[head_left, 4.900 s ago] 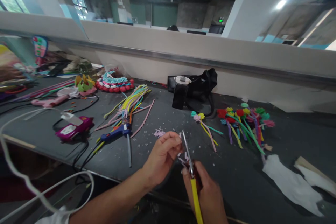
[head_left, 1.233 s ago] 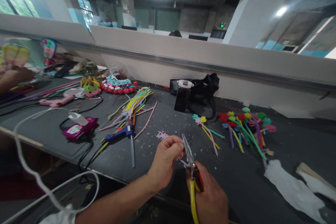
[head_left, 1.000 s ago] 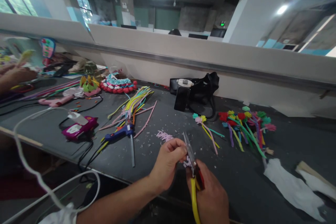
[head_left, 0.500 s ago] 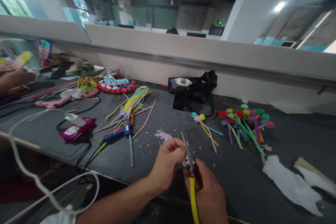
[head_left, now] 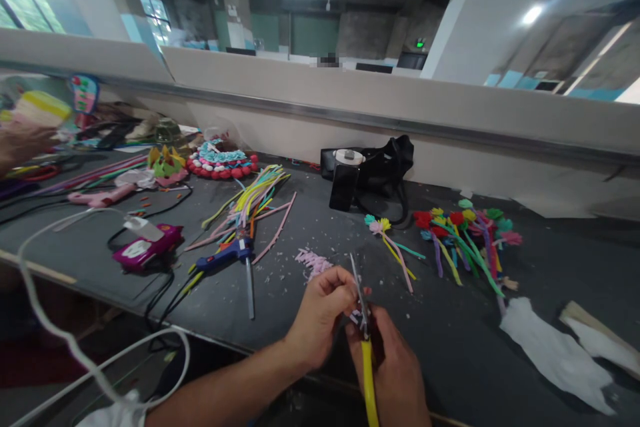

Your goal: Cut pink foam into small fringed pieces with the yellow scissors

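My right hand (head_left: 393, 363) is wrapped round a pair of scissors with yellow handles (head_left: 369, 383), the blades pointing up and away from me. Beside the blades, my left hand (head_left: 325, 310) is closed in a pinch, its fingertips touching or nearly touching them. Whatever sits in that pinch is too small and hidden to make out. Short lilac pieces (head_left: 356, 317) show between the two hands, below the fingertips. Just beyond the left hand lies a small pile of cut lilac chenille stem pieces (head_left: 314, 261), with pale scraps scattered around it.
To the left are a blue glue gun (head_left: 227, 253), a bundle of chenille stems (head_left: 255, 197) and a magenta power strip (head_left: 147, 248). Chenille flowers (head_left: 460, 223) lie at right near white tissue (head_left: 550, 347). A phone (head_left: 344, 187) leans by a black bag (head_left: 395, 160). Another person's hand (head_left: 25, 143) works far left.
The scissors have tilted slightly and their tips moved a little right; my hands shifted only slightly. At far left, the other person's hand and the yellow-and-white thing by it have moved.
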Action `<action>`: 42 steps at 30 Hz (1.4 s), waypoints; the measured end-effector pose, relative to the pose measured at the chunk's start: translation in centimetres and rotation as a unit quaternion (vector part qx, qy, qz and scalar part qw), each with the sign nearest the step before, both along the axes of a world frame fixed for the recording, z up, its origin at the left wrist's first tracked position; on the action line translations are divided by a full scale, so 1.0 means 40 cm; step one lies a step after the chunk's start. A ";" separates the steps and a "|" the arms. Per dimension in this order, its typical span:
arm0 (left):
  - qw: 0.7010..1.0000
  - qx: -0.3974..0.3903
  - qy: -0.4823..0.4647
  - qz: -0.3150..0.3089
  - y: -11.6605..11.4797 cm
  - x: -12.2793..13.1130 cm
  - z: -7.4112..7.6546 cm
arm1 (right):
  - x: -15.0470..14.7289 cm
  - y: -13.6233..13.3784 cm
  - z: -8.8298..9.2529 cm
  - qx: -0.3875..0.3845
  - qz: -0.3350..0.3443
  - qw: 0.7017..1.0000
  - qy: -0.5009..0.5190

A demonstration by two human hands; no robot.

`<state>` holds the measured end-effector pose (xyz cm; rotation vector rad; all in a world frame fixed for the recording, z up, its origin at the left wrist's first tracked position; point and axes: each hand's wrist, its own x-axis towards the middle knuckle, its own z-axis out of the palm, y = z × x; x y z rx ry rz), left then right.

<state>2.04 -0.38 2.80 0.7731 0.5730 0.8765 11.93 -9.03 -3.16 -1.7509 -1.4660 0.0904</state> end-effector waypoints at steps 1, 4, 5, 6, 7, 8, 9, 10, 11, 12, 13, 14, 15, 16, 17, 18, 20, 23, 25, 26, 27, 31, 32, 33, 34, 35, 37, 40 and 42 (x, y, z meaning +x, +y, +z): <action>1.000 0.000 -0.005 -0.002 -0.001 0.000 -0.002 | -0.003 0.001 0.000 0.003 0.000 1.000 0.007; 1.000 -0.005 -0.023 -0.010 -0.004 0.002 -0.009 | -0.010 0.004 -0.003 0.004 -0.026 0.999 0.018; 1.000 -0.005 -0.027 -0.012 -0.005 0.003 -0.011 | -0.010 0.005 -0.004 0.005 -0.032 0.999 0.015; 1.000 -0.004 -0.028 -0.013 -0.005 0.003 -0.013 | -0.008 0.006 -0.006 0.007 -0.033 0.999 0.010; 1.000 -0.002 -0.025 -0.013 -0.005 0.004 -0.015 | -0.006 0.006 -0.007 0.008 -0.026 1.000 0.003; 1.000 -0.001 -0.022 -0.012 -0.005 0.004 -0.016 | -0.003 0.006 -0.008 0.009 -0.016 1.000 -0.005; 1.000 0.000 -0.019 -0.013 -0.005 0.005 -0.015 | 0.000 0.006 -0.008 0.013 -0.007 1.000 -0.012; 1.000 -0.001 -0.017 -0.014 -0.005 0.005 -0.014 | 0.003 0.006 -0.006 0.019 -0.001 1.000 -0.017; 1.000 -0.002 -0.018 -0.015 -0.005 0.005 -0.013 | 0.004 0.006 -0.005 0.025 0.000 0.999 -0.020; 1.000 -0.003 -0.021 -0.015 -0.005 0.005 -0.011 | 0.004 0.006 -0.002 0.031 -0.001 0.999 -0.020; 1.000 -0.004 -0.022 -0.015 -0.006 0.005 -0.009 | 0.003 0.006 0.000 0.034 -0.001 0.999 -0.019; 1.000 -0.006 -0.023 -0.014 -0.006 0.005 -0.007 | 0.002 0.006 0.002 0.033 0.000 0.999 -0.014; 1.000 -0.008 -0.022 -0.013 -0.007 0.005 -0.007 | 0.001 0.006 0.004 0.030 0.003 1.000 -0.008; 1.000 -0.009 -0.021 -0.013 -0.007 0.005 -0.007 | -0.001 0.007 0.005 0.025 0.006 1.000 -0.001; 1.000 -0.010 -0.020 -0.015 -0.008 0.005 -0.007 | -0.002 0.007 0.006 0.022 0.009 1.000 0.005; 1.000 -0.010 -0.019 -0.017 -0.008 0.005 -0.009 | -0.003 0.007 0.007 0.020 0.012 1.000 0.011; 1.000 -0.008 -0.019 -0.021 -0.009 0.005 -0.013 | -0.004 0.008 0.008 0.022 0.017 0.999 0.020; 0.999 -0.011 -0.022 -0.021 -0.010 0.006 -0.014 | -0.004 0.009 0.013 0.021 0.021 0.999 0.032; 0.999 -0.013 -0.026 -0.019 -0.012 0.008 -0.012 | -0.006 0.007 0.019 0.012 0.017 0.999 0.043; 0.999 -0.015 -0.027 -0.019 -0.013 0.008 -0.010 | -0.009 0.006 0.021 0.006 0.014 0.999 0.051; 0.999 -0.014 -0.027 -0.021 -0.013 0.008 -0.008 | -0.014 0.004 0.024 0.001 0.011 0.998 0.062; 1.000 -0.009 -0.014 -0.024 -0.012 0.008 -0.003 | -0.042 0.001 0.035 -0.002 -0.034 0.991 0.129; 1.000 -0.008 -0.007 -0.021 -0.010 0.008 -0.002 | -0.050 0.001 0.037 -0.001 -0.047 0.988 0.146; 1.000 -0.009 0.002 -0.018 -0.009 0.008 -0.001 | -0.056 0.002 0.038 0.000 -0.057 0.985 0.160; 1.000 -0.009 0.010 -0.016 -0.008 0.007 0.000 | -0.062 0.003 0.039 0.001 -0.063 0.983 0.171; 1.000 -0.009 0.017 -0.015 -0.007 0.007 0.001 | -0.065 0.004 0.040 0.002 -0.065 0.982 0.179; 1.000 -0.009 0.025 -0.014 -0.007 0.007 0.002 | -0.068 0.006 0.041 0.009 -0.068 0.979 0.190; 0.999 -0.001 0.031 -0.013 -0.009 0.006 -0.001 | -0.064 0.008 0.046 0.010 -0.064 0.977 0.203; 0.999 0.010 0.033 -0.014 -0.006 0.005 -0.004 | -0.061 0.008 0.053 0.002 -0.061 0.974 0.216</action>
